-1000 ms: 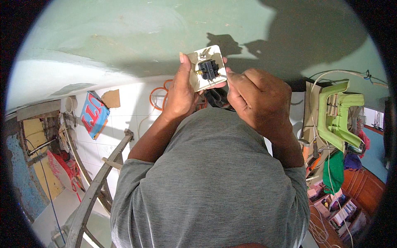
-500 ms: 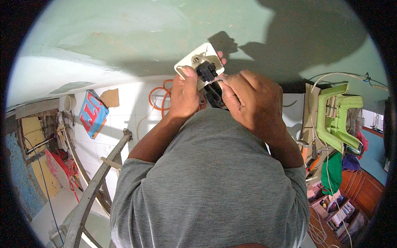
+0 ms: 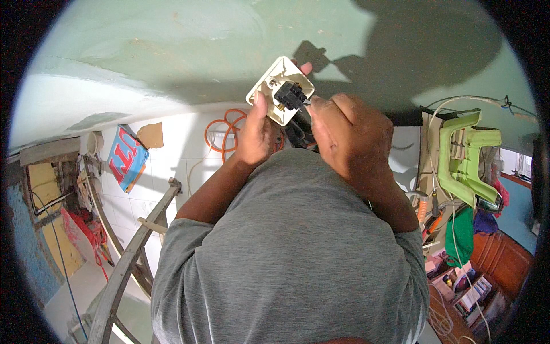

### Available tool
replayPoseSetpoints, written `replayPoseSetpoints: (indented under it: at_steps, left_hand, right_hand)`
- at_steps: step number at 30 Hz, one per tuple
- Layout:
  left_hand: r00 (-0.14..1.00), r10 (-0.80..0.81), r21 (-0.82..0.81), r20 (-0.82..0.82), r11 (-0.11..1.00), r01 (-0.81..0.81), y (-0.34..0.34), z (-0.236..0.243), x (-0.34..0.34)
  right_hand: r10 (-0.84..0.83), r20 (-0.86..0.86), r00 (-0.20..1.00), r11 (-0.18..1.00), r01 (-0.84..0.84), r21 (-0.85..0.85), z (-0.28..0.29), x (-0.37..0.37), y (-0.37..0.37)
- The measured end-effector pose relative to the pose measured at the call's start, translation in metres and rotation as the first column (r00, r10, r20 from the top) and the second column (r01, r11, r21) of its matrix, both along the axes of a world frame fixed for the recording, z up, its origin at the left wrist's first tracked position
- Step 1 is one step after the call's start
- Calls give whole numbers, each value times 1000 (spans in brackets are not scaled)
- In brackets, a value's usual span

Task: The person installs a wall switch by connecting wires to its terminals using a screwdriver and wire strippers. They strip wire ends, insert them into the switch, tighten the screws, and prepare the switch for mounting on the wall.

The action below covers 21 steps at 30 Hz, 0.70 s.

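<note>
A cream square plate (image 3: 264,80) with a black switch-like module (image 3: 289,96) in its middle is in my left hand (image 3: 256,129), which is closed round its edges with fingertips showing above it. Its back, with small metal fittings beside the module, faces up. My right hand (image 3: 352,135) is closed in a pinch at the module's right side, on something thin that I cannot make out. A dark object (image 3: 297,131), mostly hidden, lies below the plate.
A green wall (image 3: 200,43) stands ahead. Below are white tiles (image 3: 172,149) with a coiled orange cord (image 3: 215,135). A metal ladder (image 3: 137,246) is at left. At right are a green plastic stool (image 3: 458,143), hanging cable, tools and a cluttered box (image 3: 461,286).
The plate has tilted into a diamond angle since a second ago, and my left thumb has shifted down along its side. My right hand has moved slightly left, staying at the module's edge.
</note>
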<state>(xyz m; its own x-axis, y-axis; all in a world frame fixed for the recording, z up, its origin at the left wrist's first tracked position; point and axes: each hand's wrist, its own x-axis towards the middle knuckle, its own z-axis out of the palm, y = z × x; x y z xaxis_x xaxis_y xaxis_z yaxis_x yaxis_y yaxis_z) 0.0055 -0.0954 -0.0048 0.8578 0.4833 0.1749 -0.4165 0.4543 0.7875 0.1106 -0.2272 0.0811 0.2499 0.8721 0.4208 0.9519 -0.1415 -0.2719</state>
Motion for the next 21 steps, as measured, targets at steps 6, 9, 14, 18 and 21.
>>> replayPoseSetpoints:
  at_steps: [6, 9, 14, 18, 21]
  left_hand:
    - [994, -89, 45, 58, 995, 86, -4, -8, -8]
    - [998, -36, 168, -60, 985, 46, -6, -5, -7]
    - [984, -4, 178, -177, 983, 36, -8, -1, -10]
    - [993, -18, 193, -116, 980, 40, -6, -8, -6]
    - [996, -17, 126, -92, 992, 29, -6, -8, -5]
  right_hand:
    - [-11, 121, 993, 1000, 8, 30, 9, 4, -7]
    - [-19, 120, 993, 996, 8, 92, 1, -1, -6]
    - [-20, 100, 995, 999, 17, 30, -1, -1, -11]
    - [-42, 94, 995, 997, 35, 73, 10, -10, -15]
    - [116, 41, 992, 973, -122, 195, 15, -13, -23]
